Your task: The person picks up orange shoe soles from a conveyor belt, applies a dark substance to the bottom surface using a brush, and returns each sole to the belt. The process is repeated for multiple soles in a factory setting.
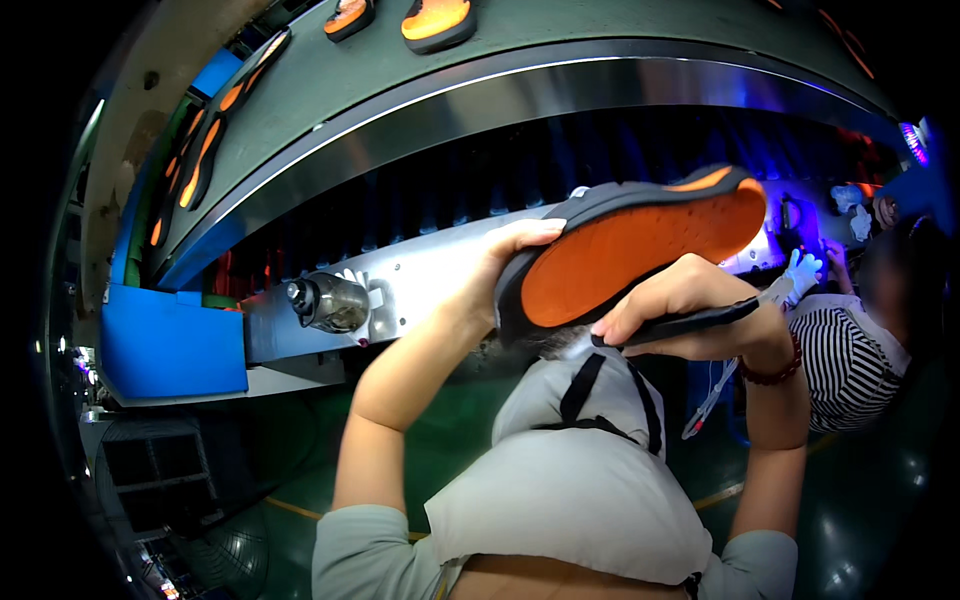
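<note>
right now your left hand point(505, 255) has its fingers point(535, 232) curled round the heel of the shoe sole point(630, 250), orange face toward you. your right hand point(680, 300) is closed on a black brush point(690, 322) at the sole's 6 o'clock edge. more soles point(437, 20) ride the conveyor point(400, 90) at 12 o'clock.

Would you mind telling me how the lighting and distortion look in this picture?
Head view: fisheye bends the metal rail into an arc, glare streaks along it; the orange shoe sole is sharp and well lit; corners are black, and the person at right is blurred.
</note>
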Motion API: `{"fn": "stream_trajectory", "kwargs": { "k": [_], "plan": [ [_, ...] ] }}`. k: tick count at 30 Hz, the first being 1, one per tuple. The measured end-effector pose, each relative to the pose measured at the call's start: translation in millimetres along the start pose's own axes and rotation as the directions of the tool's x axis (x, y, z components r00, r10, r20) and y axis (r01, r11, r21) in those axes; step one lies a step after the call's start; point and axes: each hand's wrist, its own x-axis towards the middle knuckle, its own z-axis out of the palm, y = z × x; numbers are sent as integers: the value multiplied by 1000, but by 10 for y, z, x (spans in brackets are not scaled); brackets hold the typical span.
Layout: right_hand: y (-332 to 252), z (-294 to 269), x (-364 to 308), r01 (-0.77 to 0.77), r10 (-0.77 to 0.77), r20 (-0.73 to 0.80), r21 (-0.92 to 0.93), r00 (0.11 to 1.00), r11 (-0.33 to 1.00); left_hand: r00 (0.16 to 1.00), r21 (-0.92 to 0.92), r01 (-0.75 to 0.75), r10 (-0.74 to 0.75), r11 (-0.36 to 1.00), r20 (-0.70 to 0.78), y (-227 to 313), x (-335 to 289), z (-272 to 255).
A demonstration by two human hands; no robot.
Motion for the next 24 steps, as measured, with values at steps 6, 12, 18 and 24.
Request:
{"fn": "stream_trajectory", "kwargs": {
  "k": [6,12,18,24],
  "plan": [
    [97,-57,-79,-32,39,-44,148,998,988,981,92,194,-193,977,-18,22,-98,9],
    [17,-147,-154,-179,176,80,32,981,983,971,6,207,-204,978,-126,29,-239,-30],
    [101,-188,-164,-222,232,158,-78,960,972,957,171,160,-111,972,-268,-28,-260,-124],
    [206,-242,-218,-228,245,-133,126,960,965,990,-143,121,-131,982,-59,-72,-184,-588]
  ]
}}
